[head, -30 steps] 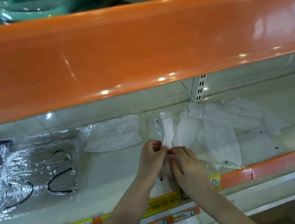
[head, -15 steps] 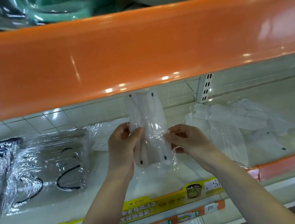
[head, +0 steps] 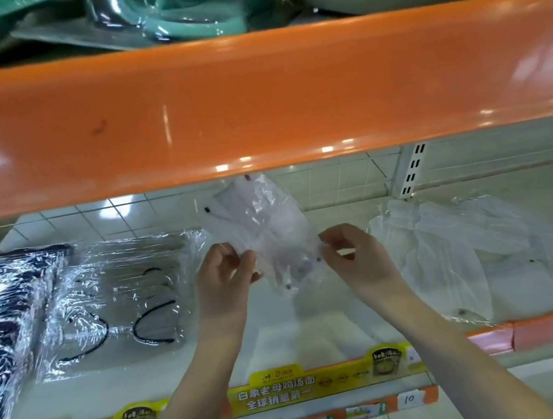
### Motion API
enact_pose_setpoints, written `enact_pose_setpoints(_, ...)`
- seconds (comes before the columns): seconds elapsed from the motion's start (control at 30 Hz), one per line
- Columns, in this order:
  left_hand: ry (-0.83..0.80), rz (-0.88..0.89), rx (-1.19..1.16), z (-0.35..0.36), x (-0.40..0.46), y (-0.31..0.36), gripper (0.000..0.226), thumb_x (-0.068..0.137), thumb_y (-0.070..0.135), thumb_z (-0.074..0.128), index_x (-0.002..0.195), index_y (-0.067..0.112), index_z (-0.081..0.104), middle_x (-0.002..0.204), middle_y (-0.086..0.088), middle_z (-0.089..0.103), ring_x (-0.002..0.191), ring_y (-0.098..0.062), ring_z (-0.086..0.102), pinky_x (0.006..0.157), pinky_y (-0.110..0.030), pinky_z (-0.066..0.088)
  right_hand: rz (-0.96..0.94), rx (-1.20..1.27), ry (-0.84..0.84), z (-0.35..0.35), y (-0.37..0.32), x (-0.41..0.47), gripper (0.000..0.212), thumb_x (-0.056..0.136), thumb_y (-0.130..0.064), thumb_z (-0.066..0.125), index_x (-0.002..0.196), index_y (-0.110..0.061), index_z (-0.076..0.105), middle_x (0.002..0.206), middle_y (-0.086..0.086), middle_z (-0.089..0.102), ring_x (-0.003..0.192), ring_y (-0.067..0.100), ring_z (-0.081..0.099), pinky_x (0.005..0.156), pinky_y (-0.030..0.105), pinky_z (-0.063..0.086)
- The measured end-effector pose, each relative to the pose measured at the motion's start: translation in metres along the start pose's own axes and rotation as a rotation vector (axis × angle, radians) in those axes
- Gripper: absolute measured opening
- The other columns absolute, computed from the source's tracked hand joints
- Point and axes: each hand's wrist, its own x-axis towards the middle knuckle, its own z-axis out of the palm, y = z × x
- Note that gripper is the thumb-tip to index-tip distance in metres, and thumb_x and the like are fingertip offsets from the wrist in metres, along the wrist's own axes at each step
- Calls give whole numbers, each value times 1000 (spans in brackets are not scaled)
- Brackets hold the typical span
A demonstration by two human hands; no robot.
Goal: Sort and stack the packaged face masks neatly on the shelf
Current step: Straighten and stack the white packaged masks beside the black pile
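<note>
I hold one clear packet with a white face mask (head: 270,224) up in the air above the white shelf (head: 309,329), its top tilted to the left. My left hand (head: 227,273) pinches its left edge and my right hand (head: 352,255) pinches its right edge. A loose heap of white packaged masks (head: 451,248) lies on the shelf to the right. To the left lies a flat stack of clear packets with black ear loops (head: 117,303), and dark packets (head: 1,320) lie at the far left.
The orange front of the upper shelf (head: 256,101) hangs low just above the held packet. Green plastic ware (head: 176,10) stands on top of it. Yellow and orange price strips (head: 278,388) run along the shelf's front edge. A slotted upright (head: 412,169) stands at the back right.
Both hands lifted a white mask packet from the shelf's front edge into the air, then turned it so its top leans left. The view has shifted slightly.
</note>
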Motion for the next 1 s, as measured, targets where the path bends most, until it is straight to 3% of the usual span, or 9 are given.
enact_pose_setpoints(0.1, 133, 324, 367, -9, 2, -1, 17, 89, 5, 60, 80, 13, 49, 78, 4, 52, 77, -18, 53, 65, -8, 38, -16, 171, 106, 2, -9, -3, 12, 97, -16, 51, 95, -22, 61, 94, -8, 64, 84, -6, 58, 68, 6, 44)
enact_pose_setpoints(0.23, 119, 1042, 832, -28, 10, -16, 15, 83, 4, 56, 90, 17, 52, 86, -4, 58, 85, -22, 47, 73, -29, 37, 309, 989, -116, -4, -29, -10, 37, 94, -41, 47, 107, -10, 62, 93, 9, 70, 89, 24, 66, 75, 40, 57)
enact_pose_setpoints(0.3, 87, 1209, 916, -31, 8, -22, 25, 76, -8, 61, 90, 12, 57, 93, -6, 55, 85, -26, 48, 71, -35, 39, 342, 1021, -243, -5, -34, -11, 38, 89, -37, 55, 112, -7, 61, 98, 10, 69, 90, 28, 66, 75, 45, 57)
enact_pose_setpoints(0.37, 63, 1287, 954, -32, 2, -26, 27, 70, -15, 61, 83, 8, 64, 93, -4, 51, 83, -26, 49, 70, -35, 39, 292, 886, -276, -1, -35, -12, 23, 92, -14, 59, 113, -7, 62, 103, 12, 70, 89, 26, 68, 71, 37, 57)
enact_pose_setpoints(0.5, 50, 1257, 972, -38, -2, -35, 35, 65, -17, 60, 84, 12, 62, 94, -1, 50, 82, -23, 49, 75, -33, 37, 257, 691, -132, 9, -24, -8, 30, 88, 7, 58, 111, -11, 62, 102, 9, 70, 85, 19, 70, 67, 29, 56)
enact_pose_setpoints(0.63, 65, 1129, 964, -55, 3, -44, 31, 74, -4, 65, 97, 15, 55, 101, -4, 55, 90, -28, 52, 77, -37, 41, 255, 554, -87, 16, -12, -5, 30, 87, 10, 54, 102, -14, 65, 100, 12, 69, 87, 22, 68, 75, 37, 58)
enact_pose_setpoints(0.73, -17, 867, 910, -73, 9, -45, 31, 81, 31, 61, 109, 20, 53, 113, 3, 51, 103, -24, 49, 83, -37, 45, 240, 469, -60, 16, -8, -5, 34, 88, 10, 51, 97, -22, 62, 94, 9, 68, 79, 15, 64, 71, 29, 55)
enact_pose_setpoints(0.87, -334, 433, 786, -91, 13, -37, 83, 60, 87, 47, 124, 34, 53, 126, 23, 40, 117, -3, 38, 94, -33, 35, 156, 350, -58, 10, -8, 5, 28, 88, 3, 58, 92, -24, 62, 78, -3, 66, 59, -1, 58, 57, 14, 44)
enact_pose_setpoints(1.0, -359, 309, 769, -79, 17, -19, 84, 59, 74, 52, 133, 35, 42, 132, 25, 30, 124, -1, 32, 103, -28, 30, 5, 225, -211, 6, -28, 21, 23, 85, -3, 67, 87, -27, 68, 79, 1, 71, 68, 8, 62, 63, 20, 46)
